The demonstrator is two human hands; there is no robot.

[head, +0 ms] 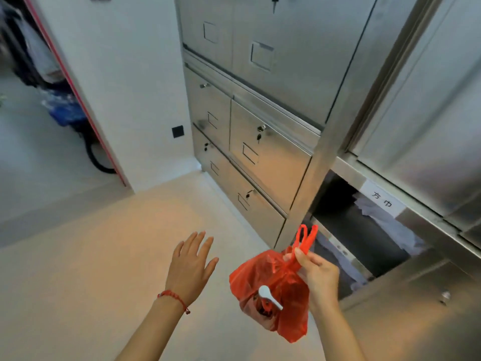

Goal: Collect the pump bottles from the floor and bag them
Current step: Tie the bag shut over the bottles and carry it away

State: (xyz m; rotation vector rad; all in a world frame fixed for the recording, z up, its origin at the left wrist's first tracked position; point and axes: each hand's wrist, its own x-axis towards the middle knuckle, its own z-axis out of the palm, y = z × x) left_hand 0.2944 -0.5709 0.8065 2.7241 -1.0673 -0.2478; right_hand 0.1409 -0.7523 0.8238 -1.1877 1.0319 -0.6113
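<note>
A red plastic bag [276, 290] hangs low in the middle of the view, bulging with contents I can barely make out. A white pump head [269, 297] pokes out through its side. My right hand [316, 274] pinches the bag's gathered neck, and the two handle loops [307, 235] stick up above my fingers. My left hand [191, 264] floats to the left of the bag, palm down, fingers spread, holding nothing. No loose bottles show on the beige floor [91, 256].
Steel lockers with keyed doors [260, 142] fill the right side. One low compartment [364, 230] stands open with white cloths inside and a paper label above. A white wall corner [125, 100] and a doorway with clutter are at the left.
</note>
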